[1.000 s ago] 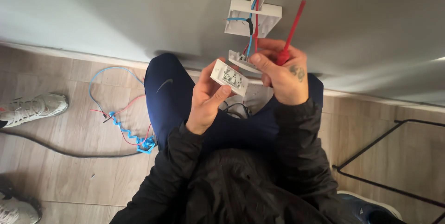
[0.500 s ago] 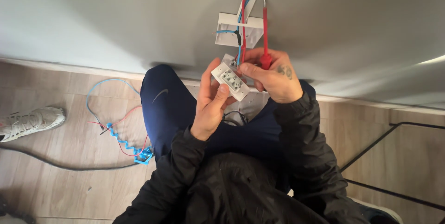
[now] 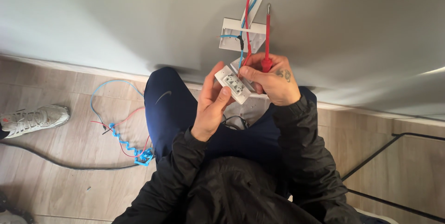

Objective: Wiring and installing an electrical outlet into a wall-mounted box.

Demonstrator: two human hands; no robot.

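We see our left hand (image 3: 211, 105) pinching a white socket module (image 3: 235, 84) below the wall box (image 3: 232, 38); our right hand (image 3: 273, 82) grips a red screwdriver (image 3: 267, 43) – a slip could tug the 2 wires (image 3: 248, 15) loose.

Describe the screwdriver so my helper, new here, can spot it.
Start at the grey wall and its white box with wires. Right of it, the screwdriver stands upright in the right hand: rigid, red, metal-tipped, unlike the bending red wire.
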